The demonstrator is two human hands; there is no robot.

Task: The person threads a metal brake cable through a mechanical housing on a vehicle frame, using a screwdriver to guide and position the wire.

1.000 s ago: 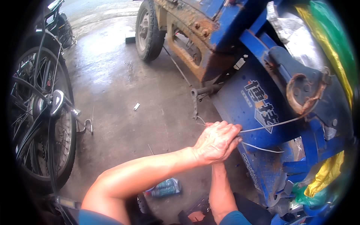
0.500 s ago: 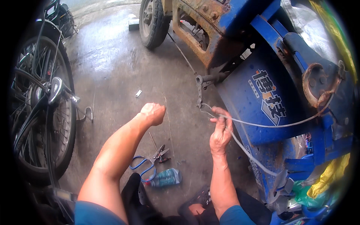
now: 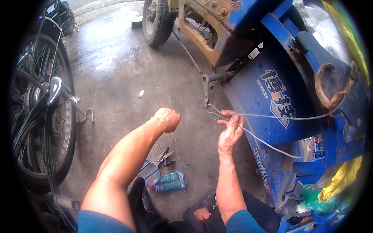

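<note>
My right hand (image 3: 229,138) pinches a thin grey steel cable (image 3: 268,116) between thumb and fingers. The cable loops at the lower end of a greasy metal lever (image 3: 205,91). One strand runs right to a rusty curved bracket (image 3: 323,91); the other slants down right to a loose end in front of the blue vehicle (image 3: 248,101). To the left of the lever, my left hand (image 3: 168,119) is closed in a fist above the floor. Whatever the fist holds, if anything, is hidden by the fingers.
Blue-handled scissors (image 3: 153,171), a dark-handled tool (image 3: 168,163) and a teal-labelled clear bottle (image 3: 171,181) lie on the concrete floor near my feet. A small pale piece (image 3: 141,93) lies farther off. A bicycle wheel (image 3: 58,116) stands at left, a vehicle tyre (image 3: 157,23) at the back.
My left fist has shifted slightly right. The cable's loose end has swung up and to the right, while my right hand keeps its pinch near the lever.
</note>
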